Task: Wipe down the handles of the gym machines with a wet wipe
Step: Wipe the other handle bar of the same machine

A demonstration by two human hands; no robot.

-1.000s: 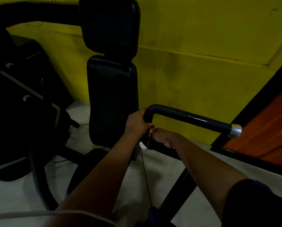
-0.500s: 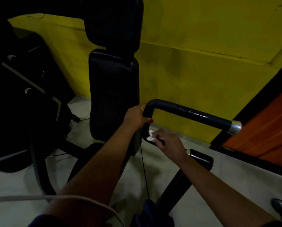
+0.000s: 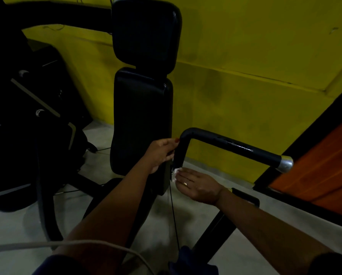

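Your left hand (image 3: pixel 161 154) gripped the upright part of the black handle (image 3: pixel 235 145), fingers curled round it, your right hand (image 3: pixel 198 185) lay flat, fingers straight and together, pressing the white wipe (image 3: pixel 176 172) against the handle's lower end.

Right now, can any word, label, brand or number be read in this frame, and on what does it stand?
No readable text anywhere.
Handle bar, back pad, head pad, yellow wall, orange door: no lettering visible.
Dark machine on the left: too dim to tell.

Dim room: yellow wall (image 3: pixel 245 46), grey floor (image 3: pixel 11 225), orange panel (image 3: pixel 325 165).
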